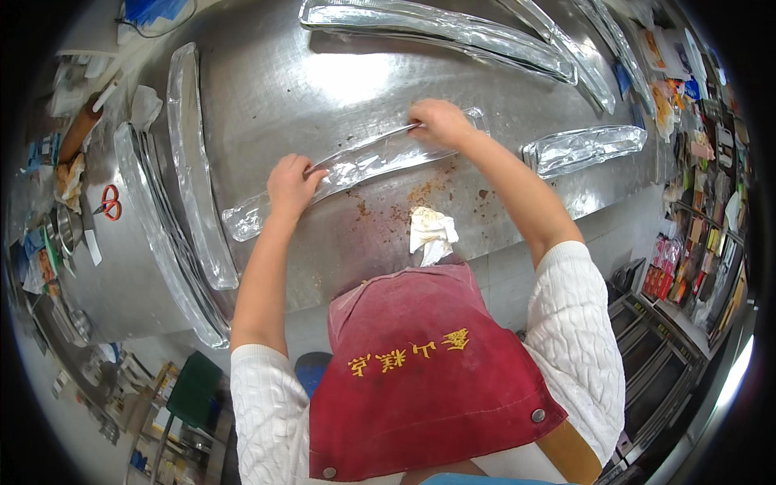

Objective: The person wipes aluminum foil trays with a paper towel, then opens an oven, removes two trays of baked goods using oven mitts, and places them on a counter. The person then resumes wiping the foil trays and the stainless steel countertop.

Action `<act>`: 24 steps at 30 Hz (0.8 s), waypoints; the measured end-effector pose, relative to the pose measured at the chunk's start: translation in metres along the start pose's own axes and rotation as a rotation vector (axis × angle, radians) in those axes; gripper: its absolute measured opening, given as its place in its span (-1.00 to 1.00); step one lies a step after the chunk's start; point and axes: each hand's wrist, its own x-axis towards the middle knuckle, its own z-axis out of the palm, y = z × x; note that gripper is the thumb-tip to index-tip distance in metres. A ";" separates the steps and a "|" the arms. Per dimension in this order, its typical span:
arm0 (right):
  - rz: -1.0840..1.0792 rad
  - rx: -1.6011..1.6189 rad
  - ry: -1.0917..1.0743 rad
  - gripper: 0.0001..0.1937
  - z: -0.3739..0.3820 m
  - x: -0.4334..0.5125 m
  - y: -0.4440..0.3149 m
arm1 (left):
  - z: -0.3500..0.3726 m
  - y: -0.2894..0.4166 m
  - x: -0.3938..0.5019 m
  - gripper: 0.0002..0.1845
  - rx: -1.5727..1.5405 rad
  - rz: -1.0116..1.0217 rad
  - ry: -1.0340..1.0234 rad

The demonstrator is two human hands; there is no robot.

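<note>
Before me on the steel table lies a long, narrow tray lined with shiny foil or film, slanting up to the right. My left hand pinches its far edge left of the middle. Nearer the tray's right end, my right hand grips the same far edge, its fingertips partly hidden. Between my hands, that edge shows as a thin dark line. The lining is wrinkled and reflects the light. A crumpled white cloth or paper lies between the tray and my red apron, among brown crumbs.
Similar foil-lined trays lie at left, at the far side and at right; several are stacked at far left. Red-handled scissors rest beside that stack. The steel table's near edge runs by my apron.
</note>
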 end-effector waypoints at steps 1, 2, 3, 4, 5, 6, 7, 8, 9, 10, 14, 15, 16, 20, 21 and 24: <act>0.007 0.012 0.019 -0.79 0.003 0.002 -0.004 | 0.008 0.002 0.001 -0.72 -0.023 -0.026 -0.011; 0.013 0.024 0.038 -0.80 0.007 0.004 -0.009 | 0.012 0.003 0.002 -0.74 -0.047 -0.052 -0.021; 0.018 0.040 0.054 -0.80 0.008 0.004 -0.011 | 0.011 0.003 0.002 -0.77 -0.021 -0.053 -0.059; 0.062 0.032 -0.027 -0.80 0.006 0.004 -0.010 | 0.008 0.000 0.001 -0.80 0.004 -0.055 -0.096; 0.061 -0.025 0.018 -0.79 0.003 0.002 -0.009 | 0.005 -0.004 0.000 -0.83 0.030 -0.059 -0.132; 0.060 -0.081 0.067 -0.78 -0.001 -0.002 -0.009 | 0.000 -0.013 -0.003 -0.82 0.049 -0.014 -0.082; 0.058 -0.134 0.115 -0.77 -0.004 -0.006 -0.009 | -0.007 -0.023 -0.010 -0.79 0.069 0.028 -0.033; 0.007 -0.109 0.266 -0.72 -0.002 -0.011 -0.002 | -0.013 -0.030 -0.018 -0.74 0.089 0.068 0.016; 0.034 -0.106 0.388 -0.72 -0.005 -0.019 -0.008 | -0.023 -0.032 -0.027 -0.68 0.098 0.008 0.086; 0.063 -0.097 0.510 -0.73 -0.011 -0.033 -0.024 | -0.040 -0.029 -0.037 -0.62 0.111 -0.052 0.154; 0.159 0.003 0.460 -0.67 0.011 -0.128 -0.099 | -0.071 -0.047 -0.106 -0.46 0.198 -0.342 0.416; 0.208 0.030 0.341 -0.65 0.020 -0.150 -0.122 | -0.071 -0.055 -0.125 -0.46 0.243 -0.400 0.466; 0.239 0.054 0.284 -0.62 0.030 -0.165 -0.143 | -0.069 -0.061 -0.142 -0.47 0.296 -0.460 0.516; 0.326 0.133 0.252 -0.61 0.080 -0.181 -0.158 | -0.056 -0.095 -0.170 -0.46 -0.206 -0.772 0.464; 0.326 0.155 0.264 -0.62 0.091 -0.180 -0.155 | -0.053 -0.099 -0.169 -0.48 -0.179 -0.806 0.437; 0.323 0.184 0.296 -0.58 0.097 -0.180 -0.142 | -0.058 -0.082 -0.150 -0.51 -0.055 -0.827 0.529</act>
